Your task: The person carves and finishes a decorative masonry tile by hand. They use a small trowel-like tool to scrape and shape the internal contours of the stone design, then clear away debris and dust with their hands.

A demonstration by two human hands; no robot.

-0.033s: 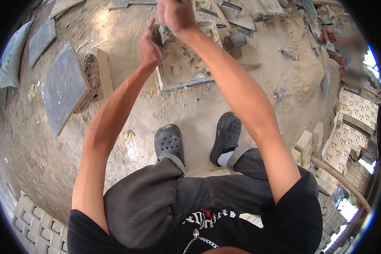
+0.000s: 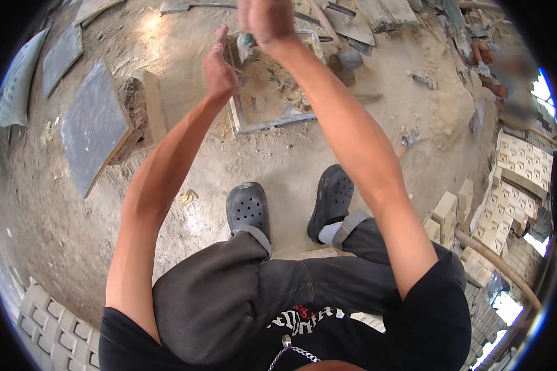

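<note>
A shallow rectangular tray [image 2: 272,126] with a pale rim lies on the ground ahead of my feet, and sandy powder and crumbs cover its bottom. My left hand [image 2: 220,71] is beside the tray's left edge, fingers stretched out and nothing in them. Over the far part of the tray, my right hand [image 2: 269,21] is closed and blurred, cut off by the top of the picture. Just below it shows a rounded object [image 2: 246,47], whitish and green. It appears to belong to what the right hand grips, but its kind is unclear.
A dark cylindrical mallet head [image 2: 345,60] lies right of the tray, with a trowel [image 2: 351,26] beyond it. Grey slabs [image 2: 96,127] lean at left. Bricks [image 2: 447,207], patterned blocks [image 2: 521,157] and a pole [image 2: 501,266] are at right. Another person [image 2: 507,74] works at far right.
My right hand has shifted slightly to the right and up, and the whitish-green object has moved right with it. The left hand has hardly moved.
</note>
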